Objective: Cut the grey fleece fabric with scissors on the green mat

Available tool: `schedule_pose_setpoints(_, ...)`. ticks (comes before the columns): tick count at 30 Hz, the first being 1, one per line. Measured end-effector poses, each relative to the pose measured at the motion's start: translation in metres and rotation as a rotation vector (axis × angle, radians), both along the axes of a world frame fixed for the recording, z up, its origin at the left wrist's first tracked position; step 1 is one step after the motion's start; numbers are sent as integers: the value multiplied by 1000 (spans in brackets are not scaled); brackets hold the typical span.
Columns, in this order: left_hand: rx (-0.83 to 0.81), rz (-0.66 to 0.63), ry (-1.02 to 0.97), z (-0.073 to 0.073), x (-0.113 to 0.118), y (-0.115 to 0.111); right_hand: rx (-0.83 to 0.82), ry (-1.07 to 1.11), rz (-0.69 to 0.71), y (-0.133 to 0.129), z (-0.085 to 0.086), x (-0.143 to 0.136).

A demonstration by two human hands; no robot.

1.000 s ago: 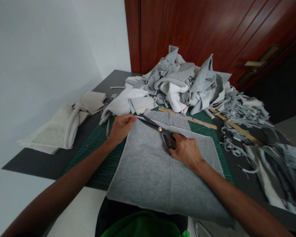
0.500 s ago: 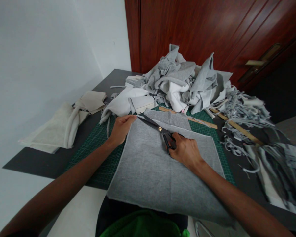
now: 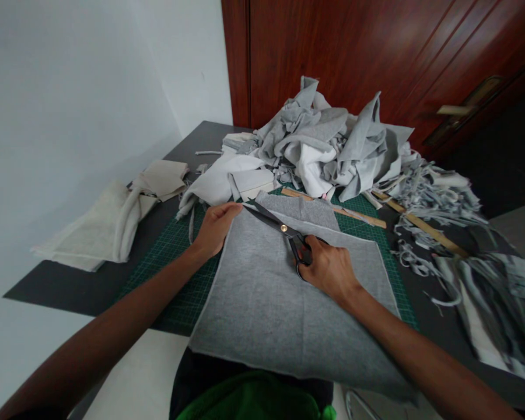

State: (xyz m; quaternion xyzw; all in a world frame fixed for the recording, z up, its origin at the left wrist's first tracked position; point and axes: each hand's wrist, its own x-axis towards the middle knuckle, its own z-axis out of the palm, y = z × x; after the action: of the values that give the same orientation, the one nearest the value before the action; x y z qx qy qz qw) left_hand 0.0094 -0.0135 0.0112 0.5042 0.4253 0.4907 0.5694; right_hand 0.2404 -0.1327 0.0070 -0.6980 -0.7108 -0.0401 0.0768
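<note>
my left fingers (image 3: 233, 209) pinch a corner of grey fabric (image 3: 289, 303) over the green cutting mat (image 3: 193, 294); right fingers (image 3: 314, 249) grip open scissors (image 3: 284, 228) there. a clean snip calls for a taut edge.

Dark grey table (image 3: 65, 289), green gridded mat (image 3: 190, 294), pale folded cloth (image 3: 98, 230), tangled grey strips (image 3: 440, 195)

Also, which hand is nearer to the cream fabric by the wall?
Left. The left hand pinches the grey cloth, right of the cream fabric; the right hand, holding the scissors, is farther right.
</note>
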Motion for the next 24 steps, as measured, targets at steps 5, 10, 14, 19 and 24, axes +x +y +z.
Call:
schedule_pose_setpoints(5,79,16,40,-2,-1,-1,-1,13,8,-1,-2,-3)
schedule_pose_setpoints(10,204,43,203,-5,-3,0,-5,32,14,-2,-3,-4)
schedule_pose_setpoints(14,294,76,306,-8,-4,-1,-12,51,25,-3,-4,-5)
schedule_pose_setpoints(19,334,110,355,-12,-3,-1,-34,61,26,-2,-8,-7)
schedule_pose_setpoints(24,292,101,311,-14,-2,0,-38,44,32,-2,-10,-6)
